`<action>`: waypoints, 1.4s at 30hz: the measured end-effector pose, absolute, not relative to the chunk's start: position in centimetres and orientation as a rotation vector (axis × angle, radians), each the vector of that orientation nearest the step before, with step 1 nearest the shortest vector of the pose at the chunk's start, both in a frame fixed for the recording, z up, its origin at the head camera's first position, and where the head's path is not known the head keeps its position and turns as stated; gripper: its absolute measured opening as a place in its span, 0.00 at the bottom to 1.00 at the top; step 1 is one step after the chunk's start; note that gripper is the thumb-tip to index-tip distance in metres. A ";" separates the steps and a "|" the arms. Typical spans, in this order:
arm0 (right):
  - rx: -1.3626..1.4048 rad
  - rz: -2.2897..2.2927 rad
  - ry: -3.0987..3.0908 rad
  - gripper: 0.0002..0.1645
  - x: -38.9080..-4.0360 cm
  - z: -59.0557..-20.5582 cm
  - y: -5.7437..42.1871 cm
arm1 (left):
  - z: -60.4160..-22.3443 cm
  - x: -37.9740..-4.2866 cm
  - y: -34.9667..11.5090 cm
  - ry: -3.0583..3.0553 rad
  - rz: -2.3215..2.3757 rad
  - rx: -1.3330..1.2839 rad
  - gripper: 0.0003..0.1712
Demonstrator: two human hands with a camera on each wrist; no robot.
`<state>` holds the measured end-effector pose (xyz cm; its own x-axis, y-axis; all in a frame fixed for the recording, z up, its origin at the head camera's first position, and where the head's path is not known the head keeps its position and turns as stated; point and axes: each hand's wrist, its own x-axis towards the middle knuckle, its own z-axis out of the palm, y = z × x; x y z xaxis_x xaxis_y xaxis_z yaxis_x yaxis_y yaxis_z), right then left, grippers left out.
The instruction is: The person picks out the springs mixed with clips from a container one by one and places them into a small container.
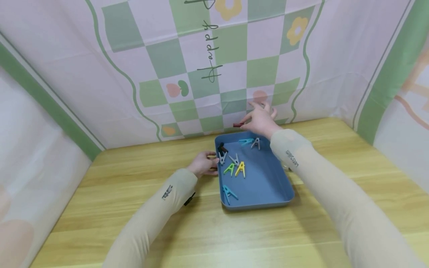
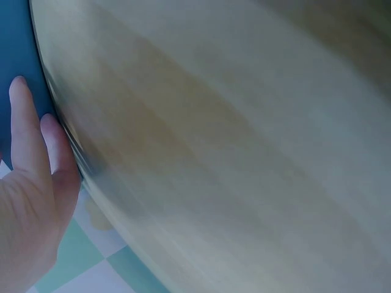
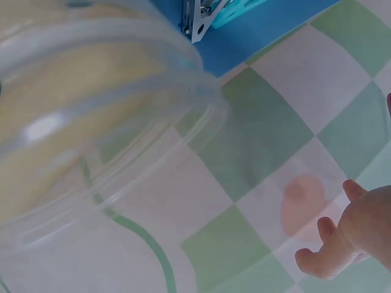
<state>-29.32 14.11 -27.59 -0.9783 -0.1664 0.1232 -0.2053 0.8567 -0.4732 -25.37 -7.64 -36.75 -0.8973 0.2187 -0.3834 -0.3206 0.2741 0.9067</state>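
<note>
Above the far edge of a blue tray (image 1: 264,182), my right hand (image 1: 261,118) pinches a small dark red clothespin (image 1: 238,125) between thumb and forefinger, its other fingers spread. In the right wrist view those loose fingers (image 3: 333,238) show at the lower right. My left hand (image 1: 202,163) touches the tray's left wall, and its fingers lie fairly straight against the blue side in the left wrist view. Inside the tray lie a yellow clothespin (image 1: 240,169), a green clothespin (image 1: 229,169), a teal clothespin (image 1: 229,194), several grey ones, another teal one and dark ones (image 1: 222,149).
A clear round plastic container (image 3: 153,140) looms close in the right wrist view; the right forearm mostly hides it in the head view. The tray stands on a wooden table (image 1: 161,230). A checkered cloth (image 1: 201,74) hangs behind the table, with more cloth at both sides.
</note>
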 end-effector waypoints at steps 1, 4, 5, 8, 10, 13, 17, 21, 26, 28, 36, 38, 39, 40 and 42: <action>0.297 0.762 -2.951 0.13 -29.2 -27.5 14.2 | -36.8 -25.4 -7.6 2.115 1.659 -0.091 0.27; 0.296 0.759 -2.949 0.13 -28.9 -27.1 14.3 | -36.8 -25.3 -7.6 2.117 1.657 -0.093 0.27; 0.300 0.761 -2.946 0.13 -28.8 -26.9 14.3 | -36.8 -25.3 -7.6 2.118 1.656 -0.095 0.27; 0.316 0.767 -2.945 0.13 -28.6 -26.3 14.4 | -36.8 -25.4 -7.7 2.116 1.659 -0.105 0.27; 0.335 0.755 -2.940 0.12 -28.4 -25.9 14.5 | -36.8 -25.4 -7.7 2.114 1.661 -0.108 0.26; 0.363 0.724 -2.927 0.12 -28.2 -25.1 14.6 | -36.8 -25.5 -7.7 2.107 1.667 -0.111 0.26; 0.396 0.683 -2.901 0.11 -27.8 -24.0 14.8 | -36.8 -25.6 -7.7 2.102 1.670 -0.114 0.26; 0.412 0.655 -2.896 0.12 -27.4 -23.4 15.0 | -36.8 -25.7 -7.7 2.100 1.666 -0.113 0.26; 0.414 0.651 -2.902 0.11 -27.0 -22.8 15.2 | -36.8 -25.8 -7.8 2.101 1.662 -0.119 0.27; 0.410 0.658 -2.900 0.11 -26.9 -22.8 15.3 | -36.9 -25.8 -7.7 2.100 1.663 -0.125 0.27; 0.429 0.697 -2.865 0.11 -26.2 -23.3 16.7 | -37.0 -25.7 -7.8 2.089 1.676 -0.125 0.27; 0.433 0.707 -2.859 0.12 -26.0 -23.5 17.2 | -37.0 -25.7 -7.8 2.091 1.677 -0.123 0.27; 0.434 0.713 -2.857 0.12 -25.9 -23.5 17.4 | -37.0 -25.6 -7.8 2.092 1.677 -0.120 0.27; 0.435 0.716 -2.854 0.12 -25.7 -23.6 17.7 | -37.0 -25.7 -7.8 2.094 1.679 -0.116 0.27; 0.434 0.725 -2.851 0.12 -25.5 -23.7 18.2 | -37.0 -25.6 -7.7 2.097 1.676 -0.111 0.27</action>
